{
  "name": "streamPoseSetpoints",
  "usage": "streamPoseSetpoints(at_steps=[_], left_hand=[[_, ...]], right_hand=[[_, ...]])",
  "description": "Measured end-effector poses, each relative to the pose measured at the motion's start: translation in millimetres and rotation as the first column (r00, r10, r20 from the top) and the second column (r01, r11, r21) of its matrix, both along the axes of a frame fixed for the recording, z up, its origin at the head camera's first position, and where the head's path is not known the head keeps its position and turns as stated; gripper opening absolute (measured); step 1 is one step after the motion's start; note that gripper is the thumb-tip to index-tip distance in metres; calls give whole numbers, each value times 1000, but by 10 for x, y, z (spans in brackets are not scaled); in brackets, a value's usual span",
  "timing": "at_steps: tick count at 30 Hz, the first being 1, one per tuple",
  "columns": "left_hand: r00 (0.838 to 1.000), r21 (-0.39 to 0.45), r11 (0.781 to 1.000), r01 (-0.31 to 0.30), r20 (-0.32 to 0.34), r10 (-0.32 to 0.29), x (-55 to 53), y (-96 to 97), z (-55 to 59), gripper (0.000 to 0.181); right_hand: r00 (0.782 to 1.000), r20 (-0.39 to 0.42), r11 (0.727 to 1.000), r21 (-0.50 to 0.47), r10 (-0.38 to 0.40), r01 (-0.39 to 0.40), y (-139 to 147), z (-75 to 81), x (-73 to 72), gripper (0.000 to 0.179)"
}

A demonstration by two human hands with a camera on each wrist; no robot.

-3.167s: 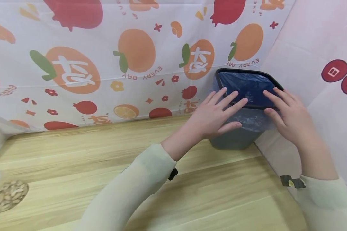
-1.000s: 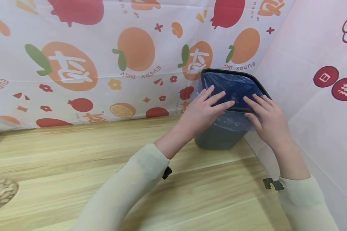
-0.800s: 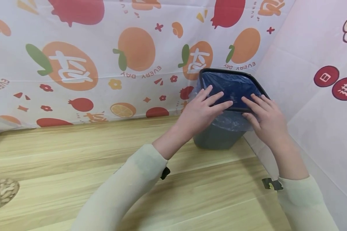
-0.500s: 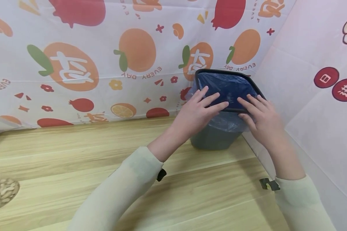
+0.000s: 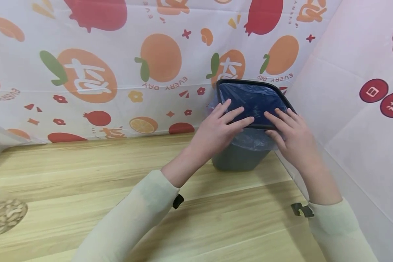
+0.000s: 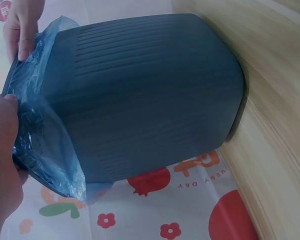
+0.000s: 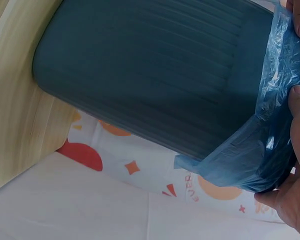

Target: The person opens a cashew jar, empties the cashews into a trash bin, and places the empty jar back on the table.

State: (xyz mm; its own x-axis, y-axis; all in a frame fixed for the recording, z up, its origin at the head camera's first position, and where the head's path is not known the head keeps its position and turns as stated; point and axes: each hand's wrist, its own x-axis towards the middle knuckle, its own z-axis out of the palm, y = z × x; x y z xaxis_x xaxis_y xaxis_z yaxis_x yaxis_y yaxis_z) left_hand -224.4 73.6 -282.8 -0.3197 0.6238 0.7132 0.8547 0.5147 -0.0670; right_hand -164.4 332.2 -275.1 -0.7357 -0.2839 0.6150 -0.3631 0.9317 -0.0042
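A dark grey-blue trash bin [image 5: 239, 160] stands on the table near the corner, with a black rim around its opening. It is lined with a translucent blue garbage bag [image 5: 256, 141], whose edge is folded down over the outside. My left hand [image 5: 215, 133] grips the rim at its near left, fingers over it into the opening. At the near right my right hand [image 5: 296, 140] grips it likewise. In both wrist views the thumbs press the folded bag [image 6: 47, 145] from outside. The bin's floor is hidden from the head view.
A clear jar of cashews [image 5: 6, 216] stands at the left edge of the wooden table [image 5: 85, 174]. Behind the bin hangs a fruit-print cloth [image 5: 186, 54]; a pinkish-white cloth wall [image 5: 344, 120] with red printed circles rises at the right.
The trash bin has shifted left along the back cloth, away from the right wall, with both hands on its rim. The hands keep their places on the rim; the view turns slightly.
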Motion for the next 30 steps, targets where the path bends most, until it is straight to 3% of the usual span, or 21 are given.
streamPoseSetpoints(at_steps=[9,15,30], left_hand=[[1000,9,1000,-13,15,13,20,-140,-15,41],[999,19,999,-26,28,25,51,-250,-15,41],[999,52,998,-32,0,32,72,-440,-53,40]], right_hand=[[999,-32,1000,3,25,-25,-114,-2,-35,52],[1000,-5,1000,-4,28,-28,-209,9,-34,52],[998,-7,998,-5,63,-63,-378,5,-66,51]])
